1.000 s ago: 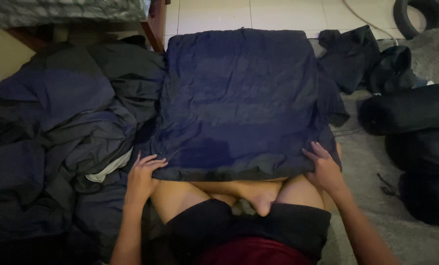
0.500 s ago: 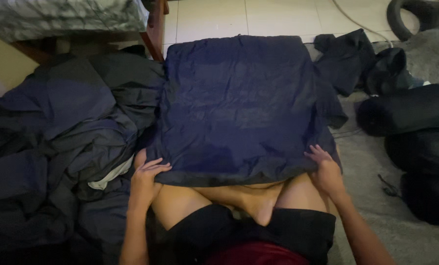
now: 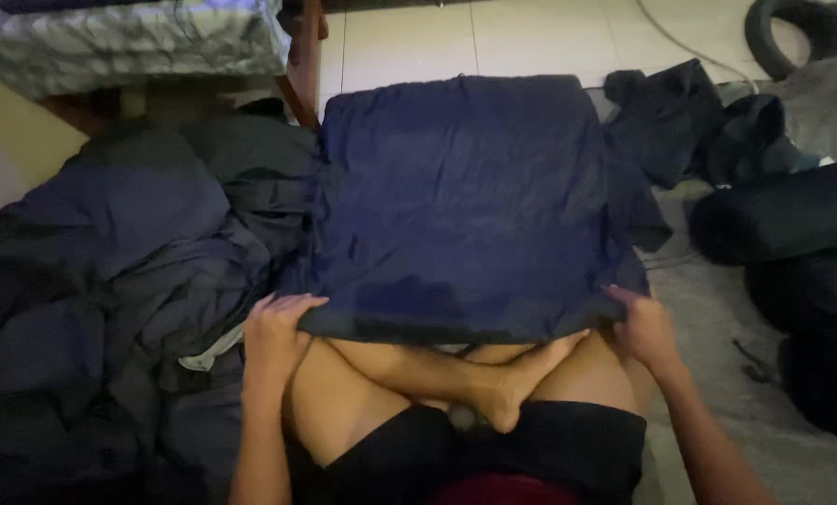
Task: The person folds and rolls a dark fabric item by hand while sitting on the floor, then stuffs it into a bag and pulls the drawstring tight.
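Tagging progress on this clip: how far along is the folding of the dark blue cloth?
Done: the dark blue cloth lies flat as a neat rectangle on the floor before the crossed legs, and rolled dark bundles sit to the right. In hand: the left hand and right hand each grip a near corner along its rolled near edge. Left: a heap of crumpled dark cloth on the left looks unfolded.

dark navy folded cloth (image 3: pixel 475 206), square, lying flat on the floor, near edge over crossed legs

One head-worn camera looks steeply down, close over the lap and floor (image 3: pixel 409 37).
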